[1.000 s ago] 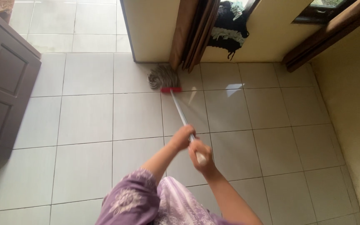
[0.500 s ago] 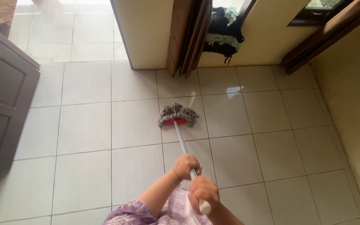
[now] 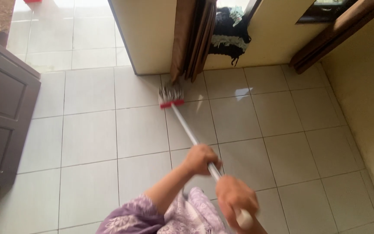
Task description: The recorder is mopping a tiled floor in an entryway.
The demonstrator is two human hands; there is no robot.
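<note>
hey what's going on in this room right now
A person in a purple patterned sleeve is mopping a tiled floor. Both hands grip the mop's pale handle: the left hand further down the shaft, the right hand near its top end. The mop head, grey strands on a red bar, is pushed out to the foot of the cream wall, beside the brown curtain. A dark wooden door stands open on the left.
</note>
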